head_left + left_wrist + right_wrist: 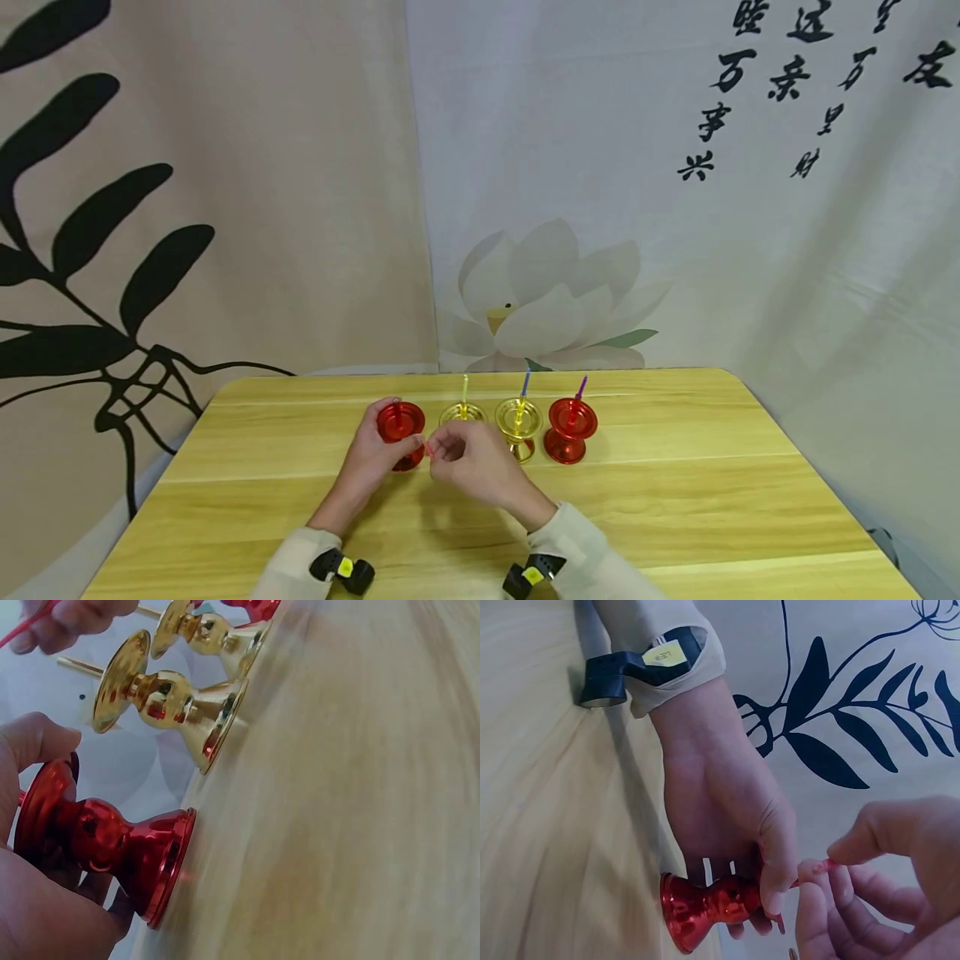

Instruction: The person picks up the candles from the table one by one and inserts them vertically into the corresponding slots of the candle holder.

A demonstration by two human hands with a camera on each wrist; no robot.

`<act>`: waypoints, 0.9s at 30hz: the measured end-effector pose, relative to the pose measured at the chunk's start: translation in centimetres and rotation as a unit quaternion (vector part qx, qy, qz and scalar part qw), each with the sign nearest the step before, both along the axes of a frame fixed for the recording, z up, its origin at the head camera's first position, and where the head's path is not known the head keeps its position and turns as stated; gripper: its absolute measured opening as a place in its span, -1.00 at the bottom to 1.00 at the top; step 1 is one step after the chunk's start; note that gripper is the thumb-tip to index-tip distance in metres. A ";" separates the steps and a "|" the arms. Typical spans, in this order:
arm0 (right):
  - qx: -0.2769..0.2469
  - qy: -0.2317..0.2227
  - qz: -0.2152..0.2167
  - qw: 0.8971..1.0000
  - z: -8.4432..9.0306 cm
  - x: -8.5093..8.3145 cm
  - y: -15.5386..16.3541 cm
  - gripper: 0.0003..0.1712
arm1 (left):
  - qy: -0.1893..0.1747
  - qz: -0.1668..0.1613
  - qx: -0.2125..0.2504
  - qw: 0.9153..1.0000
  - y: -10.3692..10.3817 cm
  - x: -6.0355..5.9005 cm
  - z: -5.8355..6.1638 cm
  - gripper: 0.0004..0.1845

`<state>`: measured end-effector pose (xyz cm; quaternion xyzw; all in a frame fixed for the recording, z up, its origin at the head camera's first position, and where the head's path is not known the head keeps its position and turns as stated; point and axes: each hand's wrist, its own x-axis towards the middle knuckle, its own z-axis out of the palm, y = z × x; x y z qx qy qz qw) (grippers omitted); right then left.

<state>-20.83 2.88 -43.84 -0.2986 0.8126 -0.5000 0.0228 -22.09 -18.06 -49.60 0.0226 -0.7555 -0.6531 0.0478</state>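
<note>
My left hand [369, 463] grips the leftmost red candle holder [400, 422] around its dish, with the foot of the holder down at the wooden table in the left wrist view. Between the thumb and fingers of my right hand [480, 463] is a thin red candle [30, 624], pinched close beside that holder's dish. In the right wrist view the candle's red end shows between the fingertips, and the holder's shiny body [712, 904] stands below the left thumb. Behind my right hand, a gold candle holder [461, 412] is partly hidden.
A second gold holder [517, 417] and another red holder [572, 419] stand to the right in the row. Thin candles rise from them: yellow [465, 388], blue [525, 384] and purple [581, 387]. A printed curtain [322, 208] hangs behind the table [712, 500].
</note>
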 end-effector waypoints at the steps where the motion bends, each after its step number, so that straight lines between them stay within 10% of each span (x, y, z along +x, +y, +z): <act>1: -0.002 0.001 -0.005 1.000 0.1 -0.1 -0.2 -0.83 | 0.000 0.000 0.002 1.000 0.0 0.0 0.0 -0.15; 27: -0.135 0.001 -0.089 0.987 1.8 -2.3 -3.7 -0.92 | 0.016 -0.010 0.030 0.999 0.9 0.7 -0.2 -0.23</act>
